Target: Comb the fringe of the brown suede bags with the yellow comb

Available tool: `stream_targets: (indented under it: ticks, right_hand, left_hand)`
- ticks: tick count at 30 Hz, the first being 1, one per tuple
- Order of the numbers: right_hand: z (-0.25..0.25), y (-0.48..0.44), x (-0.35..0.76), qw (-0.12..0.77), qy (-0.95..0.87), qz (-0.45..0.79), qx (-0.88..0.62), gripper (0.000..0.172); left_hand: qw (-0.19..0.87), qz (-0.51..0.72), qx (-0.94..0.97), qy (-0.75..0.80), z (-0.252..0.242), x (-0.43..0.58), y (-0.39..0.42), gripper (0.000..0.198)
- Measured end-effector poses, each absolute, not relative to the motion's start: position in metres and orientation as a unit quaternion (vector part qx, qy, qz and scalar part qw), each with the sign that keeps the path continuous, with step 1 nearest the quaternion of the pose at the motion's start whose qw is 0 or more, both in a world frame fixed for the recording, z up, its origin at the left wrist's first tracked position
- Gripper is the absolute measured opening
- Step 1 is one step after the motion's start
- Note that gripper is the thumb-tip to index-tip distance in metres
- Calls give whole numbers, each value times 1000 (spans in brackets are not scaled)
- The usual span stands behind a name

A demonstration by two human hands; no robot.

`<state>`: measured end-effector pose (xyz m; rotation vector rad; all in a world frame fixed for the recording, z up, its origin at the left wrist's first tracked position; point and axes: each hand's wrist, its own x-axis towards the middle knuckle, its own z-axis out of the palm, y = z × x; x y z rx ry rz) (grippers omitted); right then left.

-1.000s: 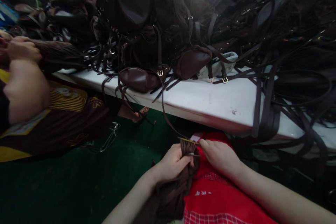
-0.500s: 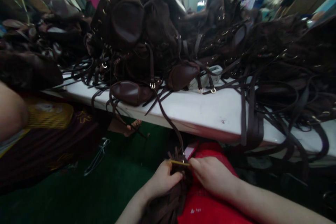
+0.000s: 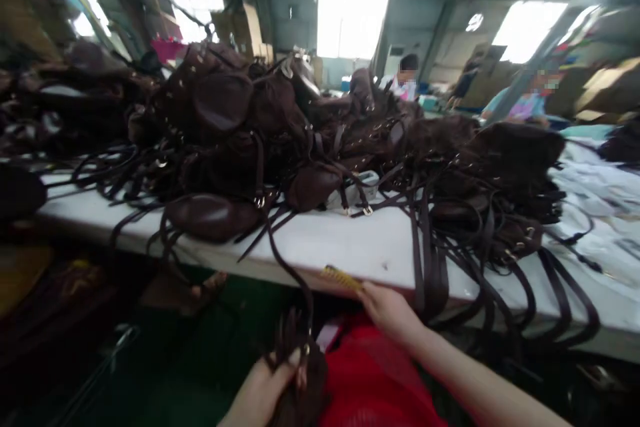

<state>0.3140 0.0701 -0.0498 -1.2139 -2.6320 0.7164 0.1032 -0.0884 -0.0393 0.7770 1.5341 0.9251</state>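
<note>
My left hand [image 3: 273, 377] is closed on the gathered top of a dark brown bag [image 3: 305, 387], low in the view. A long brown strap [image 3: 287, 267] runs from the table edge down to this bag. My right hand [image 3: 387, 307] grips one end of a thin yellow strip with dark marks [image 3: 343, 278]. Its free end points left, just over the table's front edge and apart from the bag. Blur hides exactly what the strip is. Red cloth [image 3: 375, 373] covers the lap between my arms.
A large heap of dark brown bags [image 3: 223, 100] covers much of the white table [image 3: 340, 237]. Straps and buckles hang over its front edge. White sheets [image 3: 600, 193] lie at the right. Two people [image 3: 406, 83] are in the background, and another figure stands farther off.
The view has tilted up and swung right. My right hand has moved up and away from the left with the yellow strip, which earlier lay between both hands. The left still holds the bag.
</note>
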Motion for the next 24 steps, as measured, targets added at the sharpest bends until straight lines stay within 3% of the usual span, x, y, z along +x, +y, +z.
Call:
stream_targets:
  ticks: [3, 6, 10, 18, 24]
  right_hand:
    - [-44, 73, 317, 153, -815, 443, -341, 27]
    - [-48, 57, 306, 106, -719, 619, -298, 40]
    - [-55, 25, 281, 57, -650, 719, -238, 42]
    - [-74, 10, 238, -3, -692, 689, -216, 32]
    - [-79, 2, 229, -6, -756, 632, -167, 51]
  left_hand:
    - [561, 444, 275, 643, -48, 99, -96, 50]
    - [564, 473, 242, 632, -57, 92, -95, 49]
    - [568, 492, 185, 633, -57, 90, -96, 45]
    - [465, 518, 127, 706, -52, 72, -102, 29]
    - [421, 528, 113, 729, -54, 67, -112, 16]
